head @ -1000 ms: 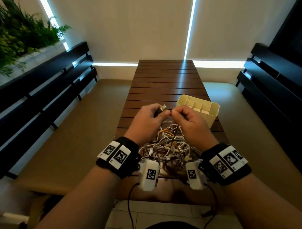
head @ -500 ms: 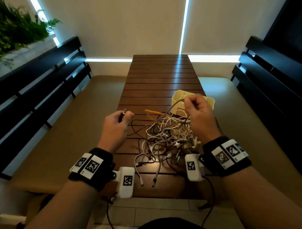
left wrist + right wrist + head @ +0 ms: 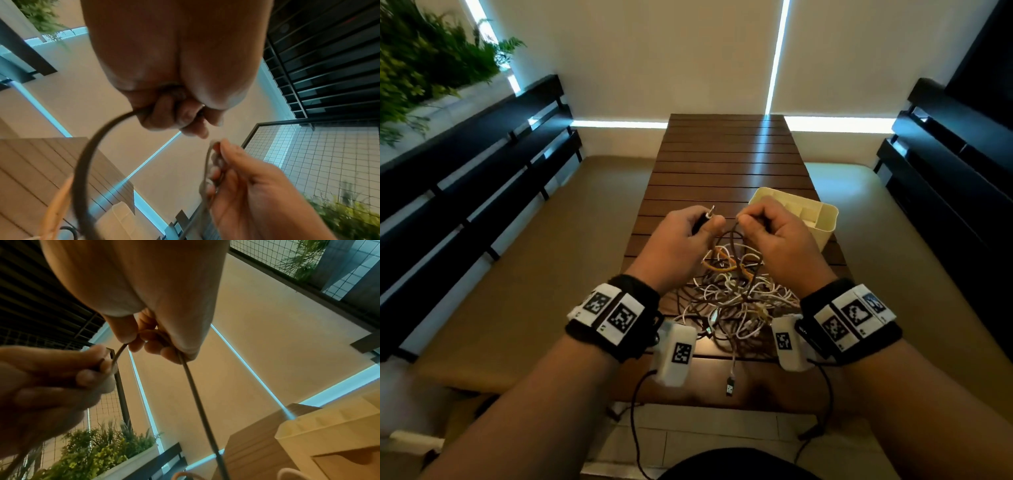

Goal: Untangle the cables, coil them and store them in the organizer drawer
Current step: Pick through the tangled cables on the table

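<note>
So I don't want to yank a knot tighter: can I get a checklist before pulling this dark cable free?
1. Left hand grips the plug end: ok.
2. Right hand pinches the same dark cable: ok.
3. Cable clear of the cable pile: not ok, it runs down into it.
4. Organizer within reach, beside the right hand: ok.
5. Organizer compartments free: cannot tell.
6. Loose plug hanging over the table edge: not ok.

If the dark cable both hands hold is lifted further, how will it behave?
The dark cable is likely floppy: it sags in a loop between the hands. It probably drags the cable tangle along, since it runs down into it.
</note>
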{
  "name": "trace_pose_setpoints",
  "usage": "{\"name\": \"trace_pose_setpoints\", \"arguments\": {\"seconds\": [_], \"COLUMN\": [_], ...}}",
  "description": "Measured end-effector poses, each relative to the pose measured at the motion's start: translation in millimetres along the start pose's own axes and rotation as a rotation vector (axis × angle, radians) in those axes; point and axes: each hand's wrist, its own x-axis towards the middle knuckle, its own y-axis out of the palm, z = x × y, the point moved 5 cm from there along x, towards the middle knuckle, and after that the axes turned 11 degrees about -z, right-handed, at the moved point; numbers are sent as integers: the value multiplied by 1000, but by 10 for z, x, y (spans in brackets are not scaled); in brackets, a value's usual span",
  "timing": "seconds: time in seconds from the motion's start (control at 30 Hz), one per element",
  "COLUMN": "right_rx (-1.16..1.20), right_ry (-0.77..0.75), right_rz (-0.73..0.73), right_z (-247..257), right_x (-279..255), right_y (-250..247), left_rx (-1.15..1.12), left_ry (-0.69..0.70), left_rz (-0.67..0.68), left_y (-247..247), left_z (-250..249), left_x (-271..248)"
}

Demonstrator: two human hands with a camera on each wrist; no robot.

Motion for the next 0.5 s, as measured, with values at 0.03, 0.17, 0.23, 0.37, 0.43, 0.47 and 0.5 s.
{"name": "trace_pose_setpoints", "arguments": {"seconds": [0.03,0.17,0.23,0.37,0.43,0.47,0.5], "right_rx": [-16,-27,18,32,52,71,74], "right_ry": [15,-5,4,-13,48,105,161], "right_rz": [3,-9,-11,-14,5,33,69], "right_z": [-45,-66,-27,29,-27,-82,-155], "right_x": [-32,-116,-118,-142,-198,-241,-292], "right_y": [-5,26,26,-13,8,39,78], "left_rx": [-26,-61,-57,-33,32,48,31], "left_ry": [8,46,45,51,88,99,94], "left_rz": [12,20,46,85,24,-31,-100], "left_y": [0,65,122,126,38,-36,-121], "left_z": [-8,-89,-109,-144,-187,-213,-223], "left_x": [-2,-16,-46,-72,-36,-6,30]}}
